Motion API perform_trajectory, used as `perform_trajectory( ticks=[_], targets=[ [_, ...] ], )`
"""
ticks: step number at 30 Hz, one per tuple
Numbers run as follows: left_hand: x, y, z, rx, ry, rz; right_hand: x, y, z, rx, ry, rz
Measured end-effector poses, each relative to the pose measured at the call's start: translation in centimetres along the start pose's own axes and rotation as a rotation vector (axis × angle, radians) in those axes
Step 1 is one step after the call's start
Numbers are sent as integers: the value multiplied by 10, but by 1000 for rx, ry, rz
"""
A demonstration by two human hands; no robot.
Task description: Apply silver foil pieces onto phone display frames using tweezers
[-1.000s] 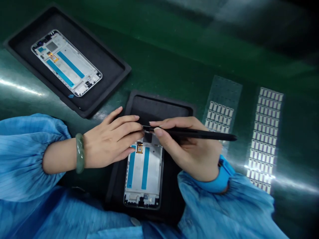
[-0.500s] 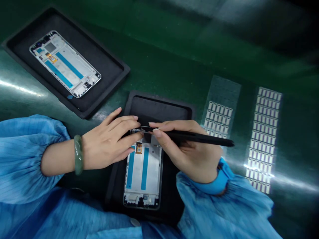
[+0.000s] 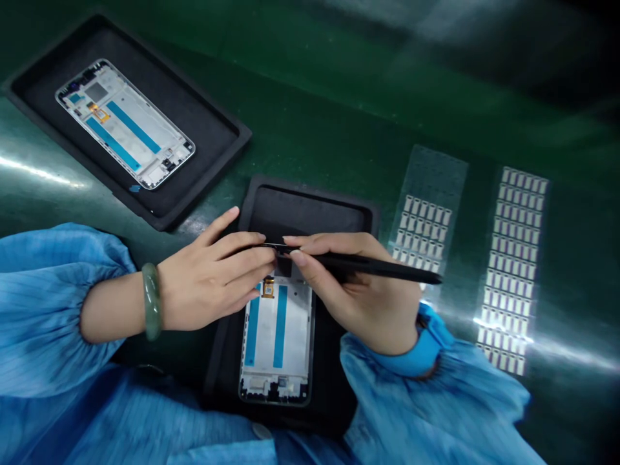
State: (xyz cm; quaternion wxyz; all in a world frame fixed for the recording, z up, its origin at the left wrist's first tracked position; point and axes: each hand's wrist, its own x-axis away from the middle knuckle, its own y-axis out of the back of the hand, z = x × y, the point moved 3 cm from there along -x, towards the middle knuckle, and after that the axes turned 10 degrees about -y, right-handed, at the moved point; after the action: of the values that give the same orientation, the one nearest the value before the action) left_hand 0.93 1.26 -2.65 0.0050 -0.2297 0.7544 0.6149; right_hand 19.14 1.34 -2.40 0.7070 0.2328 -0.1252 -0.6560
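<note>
A phone frame with its inside exposed (image 3: pixel 294 336) lies in a black tray (image 3: pixel 310 188) before me. It carries two blue strips and a small orange flex connector. My left hand (image 3: pixel 213 274), palm down and fingers spread, rests its fingertips over the frame's top left edge, hiding part of it. My right hand (image 3: pixel 365 284) grips black tweezers (image 3: pixel 382 267) between thumb and fingers. Their thin tips point left to the frame's top edge, close to my left fingertips. Whether the tips hold anything is too small to tell.
Another black tray (image 3: pixel 208 110) at upper left holds a similar phone frame (image 3: pixel 128 123). On the right of the green table (image 3: pixel 320 123) lie two clear sheets of small pale pieces, a partly used sheet (image 3: pixel 421 232) and a fuller sheet (image 3: pixel 513 265).
My right hand and the tweezers have shifted slightly left, bringing the tips nearer my left fingers. The left fingers have moved a little over the frame's top.
</note>
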Motion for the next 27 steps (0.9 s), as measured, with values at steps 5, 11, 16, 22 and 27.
perform_trajectory(
  ticks=[5,11,16,22,27],
  targets=[
    [1,5,-1,-31,-46,20,0,-3,6,1,78,57],
    [-2,5,-3,-33,-23,80,2,5,3,-87,45,-50],
    [-1,4,-5,-37,-7,68,1,5,-1,-137,-3,-95],
    [0,5,-7,-30,-18,75,1,0,-4,-267,-115,40],
    [0,6,-10,-49,-39,98,1,-1,-1,-188,-31,67]
  ],
)
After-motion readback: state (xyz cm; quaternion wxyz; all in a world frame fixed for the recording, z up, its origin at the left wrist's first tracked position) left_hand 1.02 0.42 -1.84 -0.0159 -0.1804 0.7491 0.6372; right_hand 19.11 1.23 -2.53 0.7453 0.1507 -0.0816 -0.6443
